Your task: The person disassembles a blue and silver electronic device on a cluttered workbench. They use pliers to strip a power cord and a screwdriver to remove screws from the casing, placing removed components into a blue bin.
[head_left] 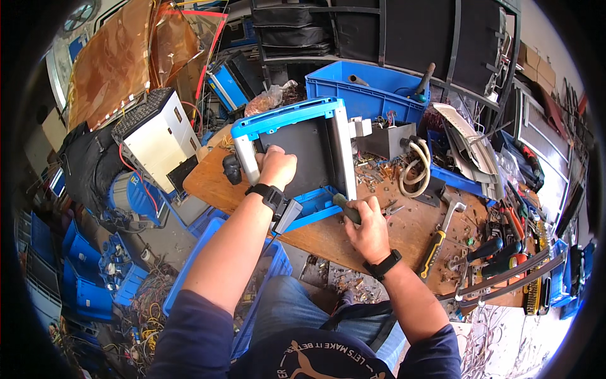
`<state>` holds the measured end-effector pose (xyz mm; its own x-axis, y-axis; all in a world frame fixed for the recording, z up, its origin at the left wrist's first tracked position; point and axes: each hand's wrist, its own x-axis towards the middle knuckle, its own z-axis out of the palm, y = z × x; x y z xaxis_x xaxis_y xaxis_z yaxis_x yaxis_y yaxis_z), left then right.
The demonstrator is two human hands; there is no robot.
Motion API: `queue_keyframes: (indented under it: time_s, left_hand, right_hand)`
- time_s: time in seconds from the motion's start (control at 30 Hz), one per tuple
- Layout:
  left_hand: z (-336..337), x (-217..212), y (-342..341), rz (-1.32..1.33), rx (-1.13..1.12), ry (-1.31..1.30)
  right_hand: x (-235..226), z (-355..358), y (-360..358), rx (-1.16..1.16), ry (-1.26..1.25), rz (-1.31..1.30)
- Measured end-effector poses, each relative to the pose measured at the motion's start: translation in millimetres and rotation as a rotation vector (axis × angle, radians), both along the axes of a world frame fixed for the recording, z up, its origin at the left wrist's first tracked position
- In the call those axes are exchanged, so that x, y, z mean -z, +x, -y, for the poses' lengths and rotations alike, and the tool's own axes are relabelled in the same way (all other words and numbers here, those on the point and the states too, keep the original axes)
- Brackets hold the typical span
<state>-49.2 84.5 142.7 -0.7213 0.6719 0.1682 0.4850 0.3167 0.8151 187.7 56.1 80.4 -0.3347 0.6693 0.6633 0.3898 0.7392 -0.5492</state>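
Observation:
A box-like housing (pixel 334 155) with a blue top rim, whitish sides and a dark inside stands tilted at the front of the wooden table. My left hand (pixel 278 167) is closed at its left side, the fingertips partly hidden. In my right hand (pixel 368 230) is a screwdriver (pixel 346 207), gripped by its dark green handle. It points at the housing's blue lower edge (pixel 315 203), and I cannot make out its tip. Below my left wrist a grey angled piece (pixel 288 216) sticks out at the housing's near corner. A black knob-like part (pixel 231 169) is left of the housing.
Small screws and scraps litter the wooden table (pixel 398 234). On the right lie a hammer with a yellow-black handle (pixel 434 249), screwdrivers (pixel 486 247) and pliers (pixel 512 221). A blue crate (pixel 366 88) stands behind, near a pale coiled hose (pixel 416 170). Another blue bin (pixel 278 262) sits by my knees.

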Motion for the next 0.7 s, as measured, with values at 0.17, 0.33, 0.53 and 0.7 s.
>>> queue_keyframes:
  time_s: [0.17,0.33,0.53,0.7]
  left_hand:
    - [1.9,-0.1,0.5,0.001,0.020,0.031]
    - [-1.1,5.1,-10.8,-0.001,0.028,0.017]
    - [-0.3,1.8,-0.6,0.010,0.000,0.018]
    - [0.0,0.8,-2.8,0.039,0.020,-0.005]
  right_hand:
    - [-1.1,1.0,1.0,-0.009,-0.003,-0.008]
    - [-3.4,1.6,-1.2,-0.014,0.002,-0.001]
    - [-3.6,1.9,-0.4,-0.005,-0.019,0.012]
    - [-1.7,5.6,-7.0,0.042,-0.102,0.003]
